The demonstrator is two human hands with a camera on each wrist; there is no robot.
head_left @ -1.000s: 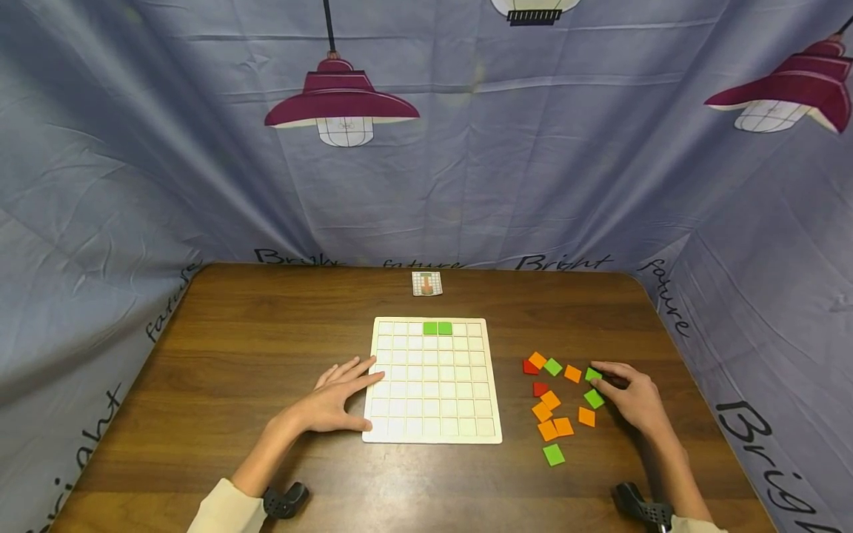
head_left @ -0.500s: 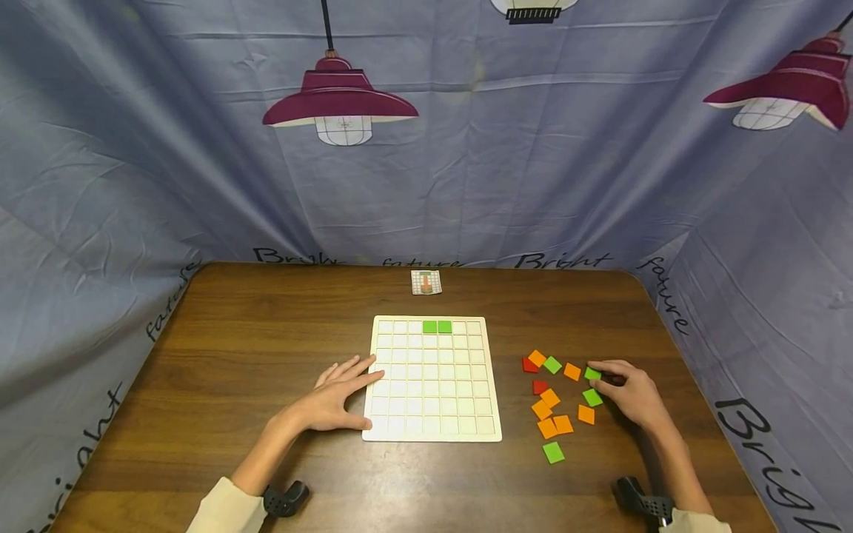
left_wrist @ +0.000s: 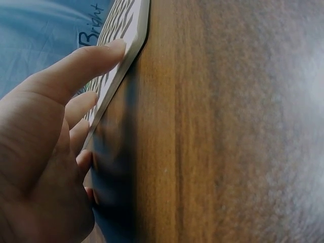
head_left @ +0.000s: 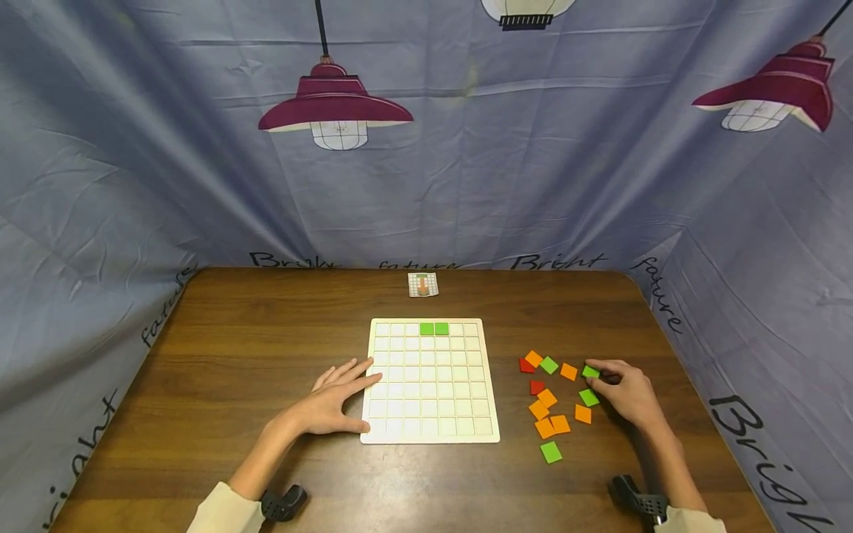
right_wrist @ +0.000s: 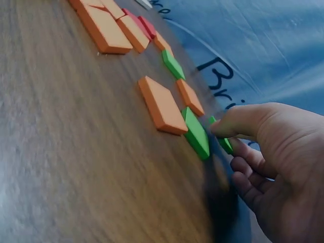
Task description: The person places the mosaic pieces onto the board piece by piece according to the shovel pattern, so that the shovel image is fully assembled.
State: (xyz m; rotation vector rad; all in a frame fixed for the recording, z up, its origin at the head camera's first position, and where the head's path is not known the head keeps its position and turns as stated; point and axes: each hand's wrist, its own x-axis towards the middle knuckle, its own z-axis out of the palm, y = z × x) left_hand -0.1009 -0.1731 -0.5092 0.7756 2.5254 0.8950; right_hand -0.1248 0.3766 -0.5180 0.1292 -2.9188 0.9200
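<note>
A white grid board (head_left: 426, 381) lies on the table with two green tiles (head_left: 434, 329) side by side in its far row. My left hand (head_left: 331, 407) rests at the board's left edge, fingers spread; thumb and fingertips overlap the rim, as the left wrist view also shows. Over on the right, my right hand (head_left: 629, 391) pinches a green square tile (head_left: 590, 371) between thumb and fingers. That tile is partly hidden behind the thumb in the right wrist view. Just nearer lies another green tile (right_wrist: 196, 132), flat beside an orange tile (right_wrist: 163, 105).
Several loose orange tiles (head_left: 560, 423), two red tiles (head_left: 536, 387) and more green ones, such as a green tile (head_left: 551, 452) at the near end, lie right of the board. Behind the board is a small pattern card (head_left: 423, 285). A blue curtain (head_left: 426, 185) hangs behind the table.
The head view has shifted slightly. Both hands keep their places, the left at the board's edge and the right at the same green tile.
</note>
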